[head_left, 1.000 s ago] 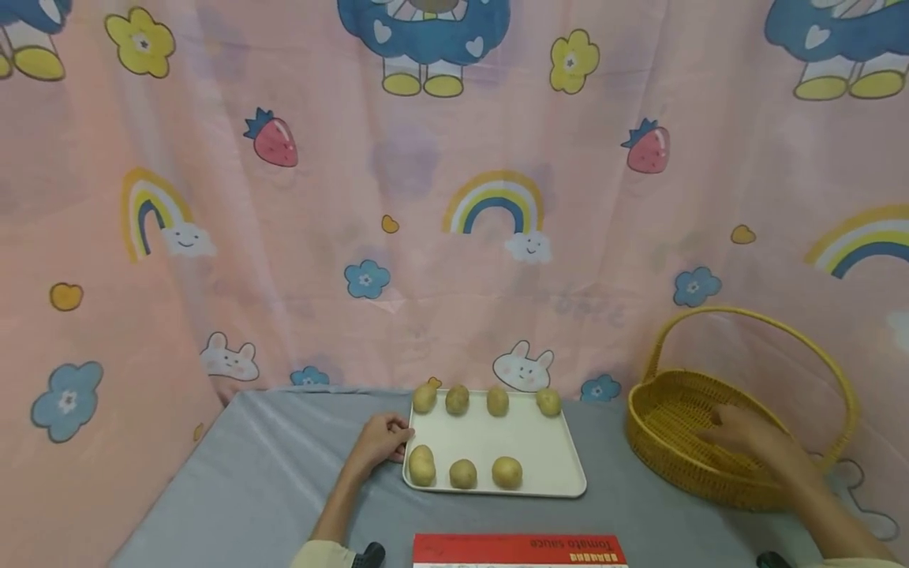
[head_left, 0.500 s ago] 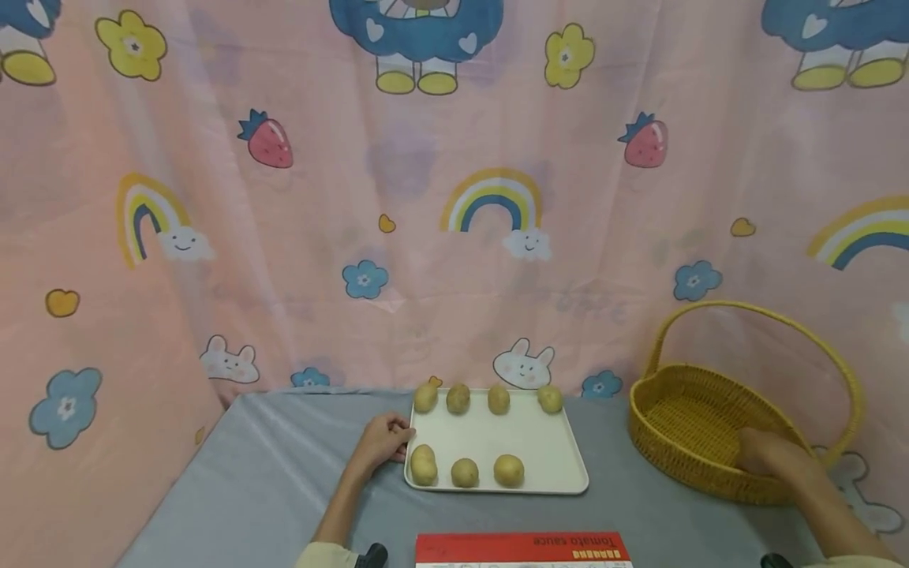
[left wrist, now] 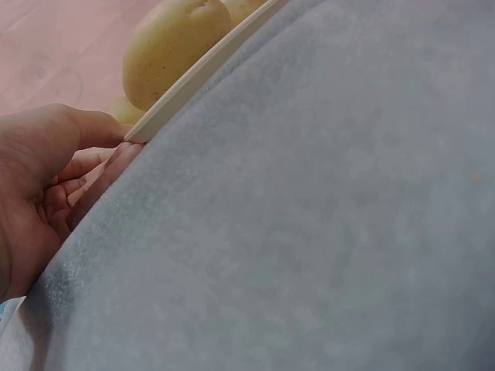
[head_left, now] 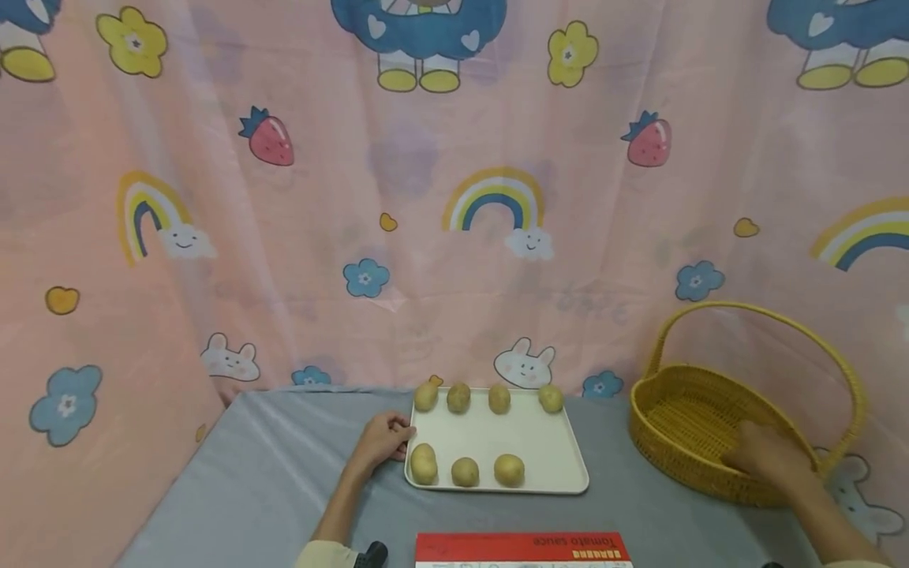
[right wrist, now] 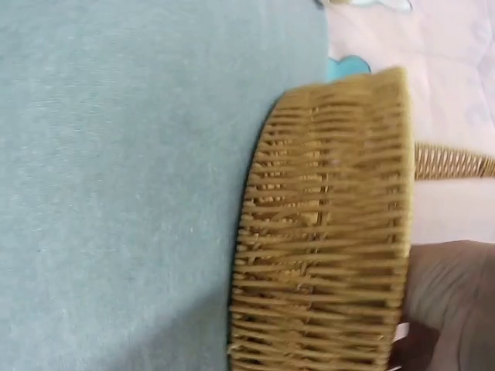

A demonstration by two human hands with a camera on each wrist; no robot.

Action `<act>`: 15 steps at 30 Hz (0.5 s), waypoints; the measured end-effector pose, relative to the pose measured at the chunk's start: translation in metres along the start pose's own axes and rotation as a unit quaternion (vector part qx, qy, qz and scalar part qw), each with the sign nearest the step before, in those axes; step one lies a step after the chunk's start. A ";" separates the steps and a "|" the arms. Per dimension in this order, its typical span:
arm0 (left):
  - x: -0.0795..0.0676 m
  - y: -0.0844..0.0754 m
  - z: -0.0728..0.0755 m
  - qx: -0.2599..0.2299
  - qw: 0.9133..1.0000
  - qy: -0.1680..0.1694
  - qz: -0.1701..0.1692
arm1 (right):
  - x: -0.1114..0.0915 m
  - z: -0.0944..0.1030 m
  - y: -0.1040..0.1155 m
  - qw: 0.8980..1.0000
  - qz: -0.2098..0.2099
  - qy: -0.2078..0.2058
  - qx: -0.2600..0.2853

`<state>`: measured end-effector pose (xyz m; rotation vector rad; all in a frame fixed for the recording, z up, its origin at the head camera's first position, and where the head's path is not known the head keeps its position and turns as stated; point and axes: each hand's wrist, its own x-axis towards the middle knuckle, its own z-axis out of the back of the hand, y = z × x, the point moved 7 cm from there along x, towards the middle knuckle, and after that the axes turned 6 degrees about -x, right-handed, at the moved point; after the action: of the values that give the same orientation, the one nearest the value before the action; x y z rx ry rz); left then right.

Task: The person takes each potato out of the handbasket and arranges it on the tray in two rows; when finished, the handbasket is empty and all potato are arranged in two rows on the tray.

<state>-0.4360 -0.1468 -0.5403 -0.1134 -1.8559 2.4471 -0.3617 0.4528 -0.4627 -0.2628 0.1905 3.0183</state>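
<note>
My left hand (head_left: 387, 437) is at the left edge of a white tray (head_left: 490, 440). In the left wrist view its thumb lies on the tray rim (left wrist: 186, 86) with the fingers beneath, pinching it. Several potatoes (head_left: 499, 399) line the tray's back edge; 3 more (head_left: 509, 470) are along the front, one at the front left corner. My right hand (head_left: 763, 454) reaches down into a yellow wicker basket (head_left: 671, 457). From the right wrist, the basket's woven side (right wrist: 325, 232) covers the fingers, so I cannot tell whether they hold anything.
A red and white box (head_left: 521, 544) marked "Tomato sauce" lies at the front edge of the grey cloth-covered table (head_left: 284, 473). The basket's tall handle (head_left: 767, 313) arches over it. A pink printed curtain (head_left: 426, 315) hangs right behind the table.
My right hand has gone deeper into the basket, toward its near right side, then shifted slightly left. My left hand keeps its pinch on the tray, and the potatoes stay in place.
</note>
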 end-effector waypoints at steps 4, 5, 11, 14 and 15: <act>0.001 -0.001 0.003 0.004 1.000 -0.006 -0.002 | -0.005 0.023 0.034 0.991 0.046 -0.128 -0.015; 0.002 -0.001 0.003 0.005 1.000 -0.007 -0.005 | -0.009 0.030 0.047 0.985 0.064 -0.161 -0.026; 0.002 -0.002 0.004 0.007 1.000 -0.003 -0.009 | -0.027 0.053 0.135 0.964 0.144 -0.223 -0.023; 0.000 -0.001 0.002 0.004 1.000 0.003 -0.005 | -0.029 0.048 0.170 0.968 0.188 -0.160 0.036; 0.000 -0.001 0.001 0.003 1.000 0.004 -0.006 | -0.029 0.044 0.181 0.968 0.205 -0.136 0.059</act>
<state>-0.4359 -0.1477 -0.5389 -0.1132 -1.8405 2.4405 -0.3612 0.2775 -0.3936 0.2320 0.4485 3.3820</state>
